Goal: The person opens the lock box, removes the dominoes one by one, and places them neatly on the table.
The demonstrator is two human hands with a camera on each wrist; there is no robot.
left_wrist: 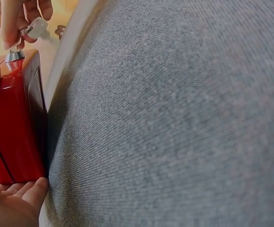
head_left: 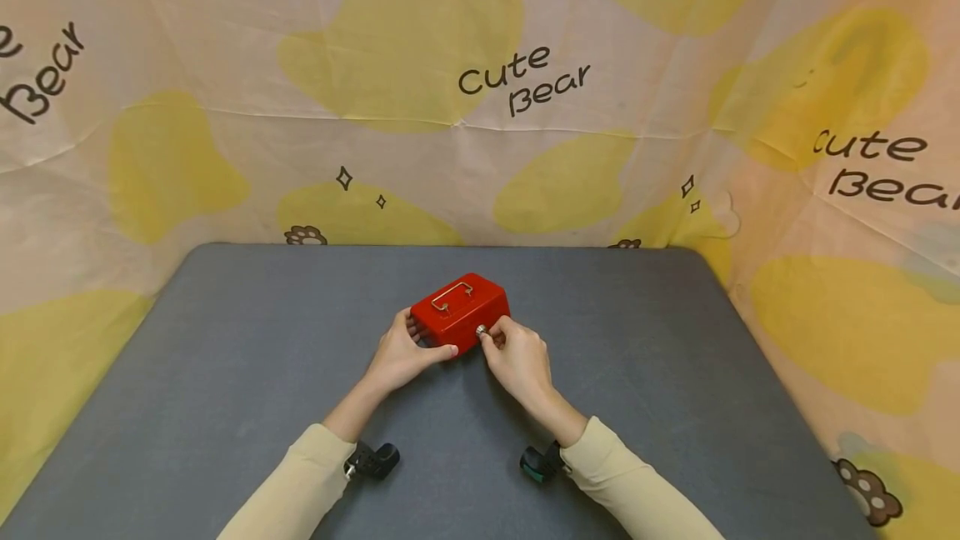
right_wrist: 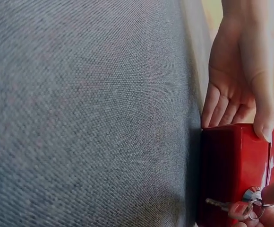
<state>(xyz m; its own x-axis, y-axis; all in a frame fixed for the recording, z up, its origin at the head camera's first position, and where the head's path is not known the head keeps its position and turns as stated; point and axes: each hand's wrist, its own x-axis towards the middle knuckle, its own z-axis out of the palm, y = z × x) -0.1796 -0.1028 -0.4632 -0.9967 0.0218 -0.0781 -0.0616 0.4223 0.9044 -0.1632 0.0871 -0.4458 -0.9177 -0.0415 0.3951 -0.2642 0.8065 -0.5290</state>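
Observation:
A small red cash box (head_left: 467, 317) with a wire handle (head_left: 452, 297) on its lid sits on the table, lid down. My left hand (head_left: 402, 358) grips its left end, thumb on the front face and fingers along the side. A silver lock (right_wrist: 251, 194) stands out from the front. At this lock my right hand (head_left: 522, 362) pinches a key, its head mostly hidden by the fingers. From it hangs a ring (right_wrist: 256, 210) with a second key (right_wrist: 239, 210), loose beside the lock.
The grey table (head_left: 225, 407) spreads around the box, its back edge close behind. A patterned cloth (head_left: 420, 48) hangs behind and at both sides. Dark wrist cameras (head_left: 378, 461) are strapped to both wrists.

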